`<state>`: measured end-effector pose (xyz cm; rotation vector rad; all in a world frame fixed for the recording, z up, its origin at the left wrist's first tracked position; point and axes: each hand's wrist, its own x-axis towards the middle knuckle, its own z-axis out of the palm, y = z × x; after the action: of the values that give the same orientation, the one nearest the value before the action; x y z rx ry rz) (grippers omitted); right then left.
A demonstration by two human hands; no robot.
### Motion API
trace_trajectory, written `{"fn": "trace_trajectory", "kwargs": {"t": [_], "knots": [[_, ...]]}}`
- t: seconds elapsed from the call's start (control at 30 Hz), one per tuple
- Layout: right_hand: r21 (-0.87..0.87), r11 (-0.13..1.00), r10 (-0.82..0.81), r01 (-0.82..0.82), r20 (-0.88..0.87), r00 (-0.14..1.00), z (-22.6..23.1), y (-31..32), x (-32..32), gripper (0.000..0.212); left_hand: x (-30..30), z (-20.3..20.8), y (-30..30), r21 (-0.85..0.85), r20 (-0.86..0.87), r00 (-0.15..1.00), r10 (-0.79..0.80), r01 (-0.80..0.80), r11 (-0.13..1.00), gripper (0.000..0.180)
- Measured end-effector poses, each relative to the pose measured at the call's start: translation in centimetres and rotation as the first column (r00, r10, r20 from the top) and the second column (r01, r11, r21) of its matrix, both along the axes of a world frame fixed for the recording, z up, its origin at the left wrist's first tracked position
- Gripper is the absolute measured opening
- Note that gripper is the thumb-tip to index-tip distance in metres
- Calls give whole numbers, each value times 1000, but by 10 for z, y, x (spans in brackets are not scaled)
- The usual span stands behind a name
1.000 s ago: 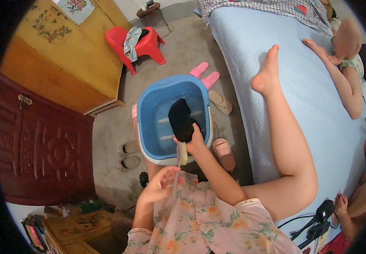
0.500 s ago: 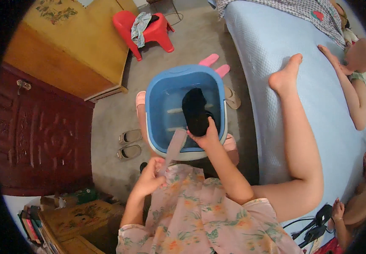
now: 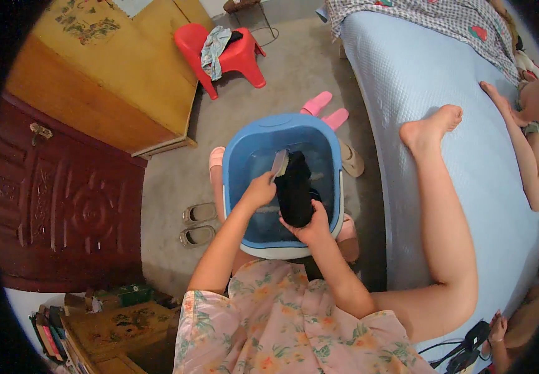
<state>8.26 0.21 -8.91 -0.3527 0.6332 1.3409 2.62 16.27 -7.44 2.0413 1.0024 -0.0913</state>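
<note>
You wear a short-sleeved top (image 3: 282,324), pale pink with a floral print: small orange, yellow and green blooms and leaves scattered all over. Sleeves are loose, ending above the elbows, hems wide. Both forearms bare, no watch, no bracelet, no rings visible. Left hand (image 3: 258,191) and right hand (image 3: 310,227) ungloved. Your right leg (image 3: 444,212) is bare to the thigh, foot bare, no sock.
</note>
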Motion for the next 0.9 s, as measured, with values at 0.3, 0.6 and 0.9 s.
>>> {"fn": "trace_trajectory", "kwargs": {"t": [0.3,0.6,0.9], "knots": [[-120,993,12,-21,-75,997,-7,6,0,43,30,0,0,47,-242,963,-123,138,989,44],[-146,989,-3,8,34,999,3,4,2,44,-11,45,-72,88,-263,932,-248,279,956,45],[-69,997,-26,31,70,997,-20,3,3,51,-87,101,-144,144,-164,933,-320,343,928,54]]}}
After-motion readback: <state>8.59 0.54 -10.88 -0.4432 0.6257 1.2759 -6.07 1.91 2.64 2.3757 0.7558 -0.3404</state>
